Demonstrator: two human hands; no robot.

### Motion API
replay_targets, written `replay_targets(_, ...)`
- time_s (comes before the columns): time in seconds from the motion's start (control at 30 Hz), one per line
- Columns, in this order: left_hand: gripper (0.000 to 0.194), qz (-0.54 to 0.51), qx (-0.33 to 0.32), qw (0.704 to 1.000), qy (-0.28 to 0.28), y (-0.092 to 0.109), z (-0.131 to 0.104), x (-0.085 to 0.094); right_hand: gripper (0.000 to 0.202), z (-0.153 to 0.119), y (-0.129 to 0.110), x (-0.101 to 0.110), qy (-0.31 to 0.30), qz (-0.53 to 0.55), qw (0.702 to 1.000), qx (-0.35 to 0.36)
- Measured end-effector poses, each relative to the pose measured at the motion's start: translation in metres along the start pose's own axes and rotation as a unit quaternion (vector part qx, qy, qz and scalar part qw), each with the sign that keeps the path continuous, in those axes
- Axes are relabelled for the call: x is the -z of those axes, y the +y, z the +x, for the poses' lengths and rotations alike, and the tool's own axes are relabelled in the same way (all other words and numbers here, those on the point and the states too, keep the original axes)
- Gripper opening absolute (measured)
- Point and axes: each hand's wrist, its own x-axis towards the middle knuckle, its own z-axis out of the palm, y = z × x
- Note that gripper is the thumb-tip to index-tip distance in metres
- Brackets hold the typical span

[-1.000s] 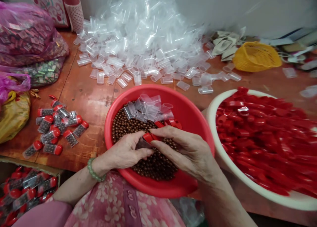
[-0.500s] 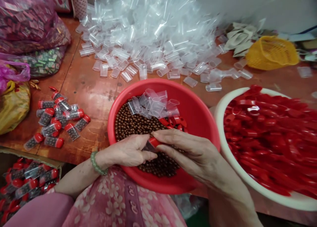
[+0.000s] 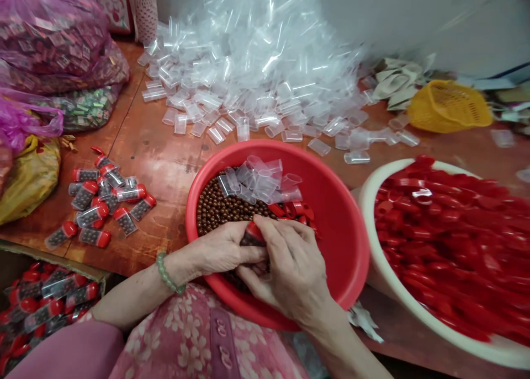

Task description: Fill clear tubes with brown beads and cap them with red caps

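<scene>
Both hands meet over the near part of a red basin (image 3: 343, 230). Between them is a small clear tube with a red cap (image 3: 254, 233), partly hidden by fingers. My left hand (image 3: 226, 249), with a green bead bracelet at the wrist, is closed around the tube. My right hand (image 3: 290, 263) is bent over it, its fingers pressed against the cap and the tube's side. Brown beads (image 3: 223, 205) fill the basin's left part. On them lie clear empty tubes (image 3: 260, 180), with red caps (image 3: 304, 211) beside these.
Filled capped tubes (image 3: 93, 216) lie on the table at left, with more in a box (image 3: 45, 302) below. Clear tubes (image 3: 256, 75) are heaped behind. A white tub (image 3: 366, 202) of red caps stands right; a yellow basket (image 3: 449, 111) and plastic bags (image 3: 58, 37) stand farther back.
My right hand has turned and curled, its fingers now wrapping round the tube from above and below. My left hand still holds the tube. The view has shifted slightly.
</scene>
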Motion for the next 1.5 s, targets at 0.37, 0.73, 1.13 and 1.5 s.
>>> replay_targets(0.37, 0.024, 0.298, -0.096, 0.939, 0.142, 0.023, -0.035, 0.002, 0.070, 0.029, 0.036, 0.014, -0.219, 0.181, 0.959, -0.007)
replay_targets(0.73, 0.040, 0.653, -0.165, 0.505, 0.540, 0.056, -0.103, 0.090, 0.030, 0.103, 0.048, -0.061, -0.340, -0.046, 0.918, -0.201)
replay_targets(1.13, 0.016, 0.629, -0.388, 0.613, 0.280, -0.001, -0.014, 0.047, 0.030, 0.095, 0.076, -0.079, -0.279, 0.232, 0.866, -0.343)
replay_targets(1.5, 0.016, 0.655, -0.334, 0.632, 0.247, 0.005, -0.013, 0.051, 0.014, 0.087, 0.066, -0.076, -0.301, 0.211, 0.891, -0.265)
